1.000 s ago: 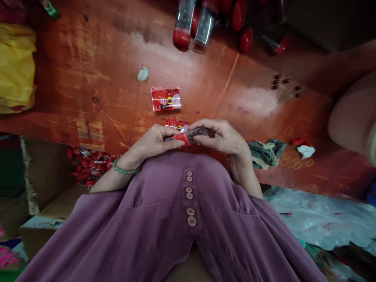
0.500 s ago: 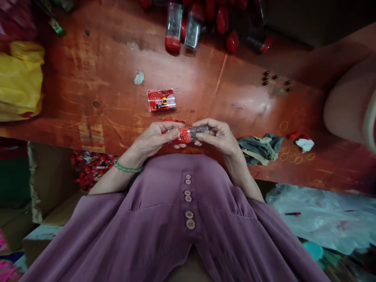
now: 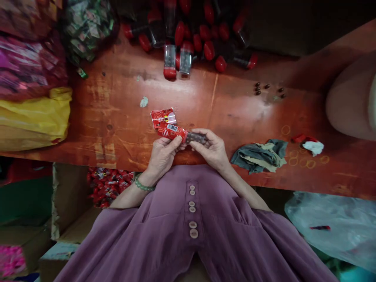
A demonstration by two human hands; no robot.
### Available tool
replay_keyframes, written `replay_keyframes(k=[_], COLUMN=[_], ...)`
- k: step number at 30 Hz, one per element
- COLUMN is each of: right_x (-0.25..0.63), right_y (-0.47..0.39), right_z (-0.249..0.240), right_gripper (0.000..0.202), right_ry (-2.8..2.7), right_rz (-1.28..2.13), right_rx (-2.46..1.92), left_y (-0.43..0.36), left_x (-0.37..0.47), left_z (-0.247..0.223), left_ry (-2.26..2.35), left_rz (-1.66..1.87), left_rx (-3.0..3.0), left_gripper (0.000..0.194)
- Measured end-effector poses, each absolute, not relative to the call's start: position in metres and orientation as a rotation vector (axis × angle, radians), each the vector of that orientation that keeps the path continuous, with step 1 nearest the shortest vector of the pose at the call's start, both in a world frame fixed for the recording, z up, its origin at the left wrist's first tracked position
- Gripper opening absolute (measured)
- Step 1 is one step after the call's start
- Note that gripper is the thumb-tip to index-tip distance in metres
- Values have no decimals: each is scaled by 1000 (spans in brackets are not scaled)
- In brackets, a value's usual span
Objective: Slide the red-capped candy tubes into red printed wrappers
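Note:
Just above the table's near edge, my left hand [image 3: 164, 154] pinches a red printed sleeve [image 3: 172, 130] with a barcode, thumb on top. My right hand [image 3: 214, 148] has its thumb and fingers closed round a small clear bottle [image 3: 196, 137] with dark contents. The sleeve meets the bottle's left end; how far it goes over it I cannot tell. Beyond my left hand, a few flat red printed sleeves [image 3: 160, 117] lie on the table, partly covered by the held one.
Red-capped clear bottles [image 3: 169, 58] are heaped at the table's far side. Bags [image 3: 32, 117] sit at left, a pale bucket [image 3: 346, 102] at right. A grey cloth [image 3: 258, 156], rubber bands [image 3: 293, 160] and dark beads [image 3: 257, 88] lie right. Below left, a carton [image 3: 69, 196] stands beside red packets [image 3: 110, 186].
The red sleeve now points up and left with its barcode showing, where it lay level between my hands before. My left hand has turned and sits lower. The view has shifted, showing more of the far side.

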State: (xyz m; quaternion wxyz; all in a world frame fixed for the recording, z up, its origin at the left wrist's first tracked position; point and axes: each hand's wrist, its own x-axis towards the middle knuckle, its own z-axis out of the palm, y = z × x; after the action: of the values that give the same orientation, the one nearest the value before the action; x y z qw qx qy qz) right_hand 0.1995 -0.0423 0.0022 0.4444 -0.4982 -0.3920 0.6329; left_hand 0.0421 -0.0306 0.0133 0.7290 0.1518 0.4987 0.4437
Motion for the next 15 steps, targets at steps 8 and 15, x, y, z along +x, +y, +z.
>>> replay_keyframes(k=[8,15], right_x=[202,191], right_y=[-33,-33], right_z=[11,4], right_gripper=[31,32], right_ry=[-1027,-1247], right_rz=[1639,1319], right_rx=[-1119,-1284], left_y=[-16,-9], left_x=[41,38], left_z=[8,1], left_ry=[1199,1186], left_rz=[1139,1173], left_rx=[604,596], left_gripper=[28,33])
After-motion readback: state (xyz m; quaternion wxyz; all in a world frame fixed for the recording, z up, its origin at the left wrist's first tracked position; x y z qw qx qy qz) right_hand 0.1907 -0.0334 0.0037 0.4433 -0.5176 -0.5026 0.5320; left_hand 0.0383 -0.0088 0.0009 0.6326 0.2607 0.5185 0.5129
